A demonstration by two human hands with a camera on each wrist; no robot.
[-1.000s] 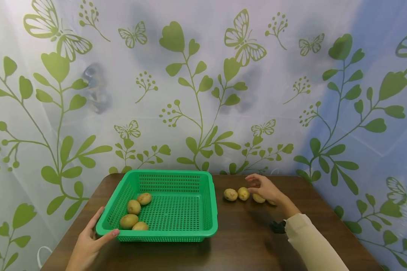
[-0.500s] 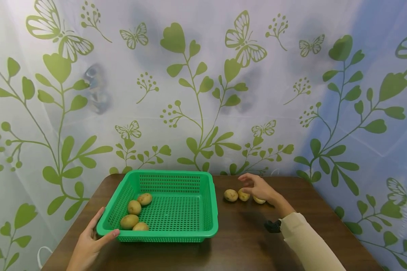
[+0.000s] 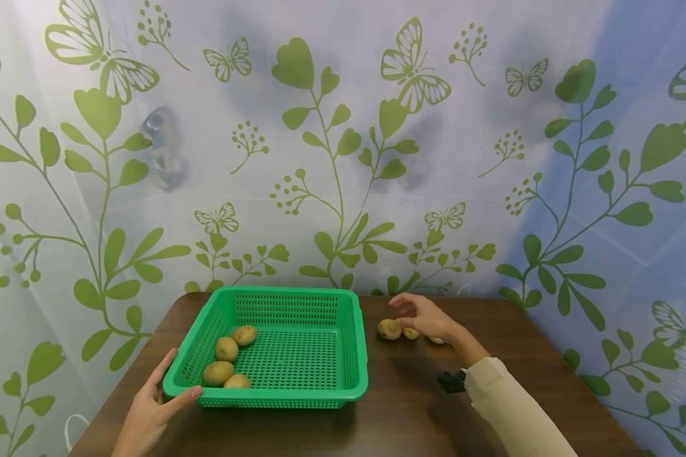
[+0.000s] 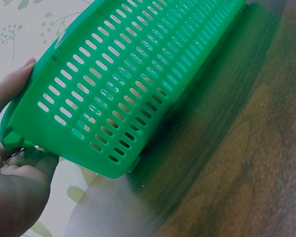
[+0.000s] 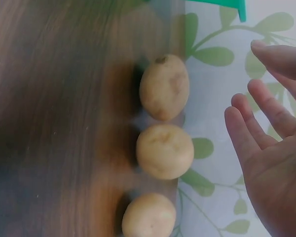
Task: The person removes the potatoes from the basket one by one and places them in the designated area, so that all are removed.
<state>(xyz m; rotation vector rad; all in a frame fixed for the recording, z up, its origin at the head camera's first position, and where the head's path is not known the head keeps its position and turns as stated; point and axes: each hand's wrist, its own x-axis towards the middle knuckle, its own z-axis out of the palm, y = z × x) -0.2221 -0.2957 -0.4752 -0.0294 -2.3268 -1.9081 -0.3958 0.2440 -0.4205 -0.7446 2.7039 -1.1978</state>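
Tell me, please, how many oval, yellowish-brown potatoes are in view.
7 visible: four potatoes at left inside the green, rectangular plastic basket, and three in a row on the brown table to its right, by the bare right hand. More may hide behind that hand.

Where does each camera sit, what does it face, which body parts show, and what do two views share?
Head: worn on the head, facing forward and down at the basket, potatoes and table; left hand, right hand and right sleeve show.
Left wrist: worn there, facing the basket's outside; the left hand shows.
Right wrist: worn there, facing three potatoes; the right hand shows.
Head and left wrist share basket and left hand.
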